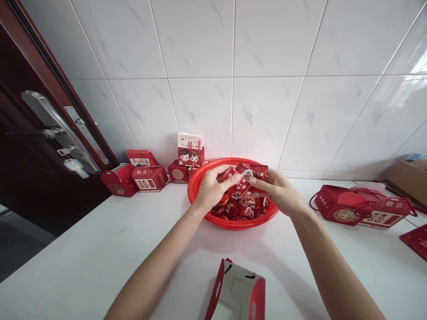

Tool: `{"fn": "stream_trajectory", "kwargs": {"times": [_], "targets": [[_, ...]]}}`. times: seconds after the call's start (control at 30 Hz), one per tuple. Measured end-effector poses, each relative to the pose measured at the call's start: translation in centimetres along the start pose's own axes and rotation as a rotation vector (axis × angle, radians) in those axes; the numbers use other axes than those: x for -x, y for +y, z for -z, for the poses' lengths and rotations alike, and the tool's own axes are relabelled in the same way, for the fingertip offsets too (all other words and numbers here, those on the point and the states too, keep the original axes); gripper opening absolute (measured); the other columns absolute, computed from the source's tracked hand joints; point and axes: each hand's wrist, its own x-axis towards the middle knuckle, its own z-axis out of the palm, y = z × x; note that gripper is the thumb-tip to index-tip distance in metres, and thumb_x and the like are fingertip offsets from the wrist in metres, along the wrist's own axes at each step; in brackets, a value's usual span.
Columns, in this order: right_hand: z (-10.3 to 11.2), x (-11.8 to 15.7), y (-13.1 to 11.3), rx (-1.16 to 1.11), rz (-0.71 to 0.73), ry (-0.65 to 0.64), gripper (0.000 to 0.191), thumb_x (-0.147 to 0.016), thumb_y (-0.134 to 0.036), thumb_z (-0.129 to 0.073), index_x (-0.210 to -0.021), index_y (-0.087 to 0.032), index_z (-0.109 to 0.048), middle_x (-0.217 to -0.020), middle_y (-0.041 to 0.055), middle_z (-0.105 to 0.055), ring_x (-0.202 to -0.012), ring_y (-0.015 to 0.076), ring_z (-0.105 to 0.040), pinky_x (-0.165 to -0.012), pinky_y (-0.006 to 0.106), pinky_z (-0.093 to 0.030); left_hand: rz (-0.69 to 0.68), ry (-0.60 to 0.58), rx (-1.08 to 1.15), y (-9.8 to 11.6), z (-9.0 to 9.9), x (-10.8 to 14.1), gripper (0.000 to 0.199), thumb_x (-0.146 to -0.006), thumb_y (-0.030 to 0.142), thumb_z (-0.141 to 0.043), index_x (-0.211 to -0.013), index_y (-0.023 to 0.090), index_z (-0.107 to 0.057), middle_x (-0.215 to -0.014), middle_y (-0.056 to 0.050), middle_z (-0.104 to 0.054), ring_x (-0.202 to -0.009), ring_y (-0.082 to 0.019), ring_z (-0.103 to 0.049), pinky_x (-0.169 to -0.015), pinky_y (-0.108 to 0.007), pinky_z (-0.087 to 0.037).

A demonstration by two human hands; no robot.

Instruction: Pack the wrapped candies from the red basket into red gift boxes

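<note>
Both hands are over a red plastic basket (233, 226) heaped with red-wrapped candies (245, 211). My left hand (212, 186) is closed, its thumb pressed on a red candy packet (229, 174) with a pale pattern. Beside it, my right hand (280, 192) pinches another red candy packet (258, 170) with dark lettering on a light patch. The two packets overlap between my hands, and the fingers behind them are partly hidden. Nearer me on the white counter lies an open red gift box (235, 289), its pale inside showing; its near end is cut off.
Folded red gift boxes (150, 178) stand at the left by a door (36, 133). Behind the basket is a pink-and-red box (191, 149) with cartoon figures, against the tiled wall. At right are red corded boxes (343, 204) and a cardboard box (408, 180).
</note>
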Motion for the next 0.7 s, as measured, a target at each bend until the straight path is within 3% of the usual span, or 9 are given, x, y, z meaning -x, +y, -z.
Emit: {"fn": "stream_trajectory", "kwargs": {"times": [0.27, 0.53, 0.7], "targets": [[0.06, -0.01, 0.15, 0.013, 0.029, 0.036, 0.043, -0.070, -0.034, -0.089, -0.104, -0.019, -0.069, -0.099, 0.0061, -0.076, -0.083, 0.0218, -0.073, -0.077, 0.043, -0.067, 0.034, -0.017, 0.030, -0.28, 0.12, -0.22, 0.034, -0.072, 0.050, -0.082, -0.083, 0.019, -0.074, -0.082, -0.003, -0.069, -0.081, -0.018, -0.061, -0.079, -0.031, -0.050], [0.27, 0.11, 0.13, 0.016, 0.033, -0.008, 0.038, -0.072, -0.031, -0.088, -0.101, -0.019, -0.066, -0.081, 0.0009, -0.072, -0.068, 0.0179, -0.071, -0.067, 0.037, -0.067, 0.058, -0.005, 0.070, -0.32, 0.27, -0.34, 0.041, -0.074, 0.057, -0.079, -0.067, 0.018, -0.067, -0.066, 0.002, -0.058, -0.065, -0.014, -0.051, -0.065, -0.028, -0.043], [0.16, 0.10, 0.01, -0.007, 0.032, -0.019, 0.042, -0.071, -0.030, -0.089, -0.104, -0.020, -0.066, -0.088, 0.0023, -0.073, -0.076, 0.0193, -0.071, -0.073, 0.041, -0.067, -0.012, 0.037, 0.060, -0.61, 0.24, -0.27, 0.038, -0.073, 0.055, -0.081, -0.071, 0.018, -0.072, -0.068, 0.001, -0.062, -0.066, -0.014, -0.054, -0.066, -0.028, -0.045]]}}
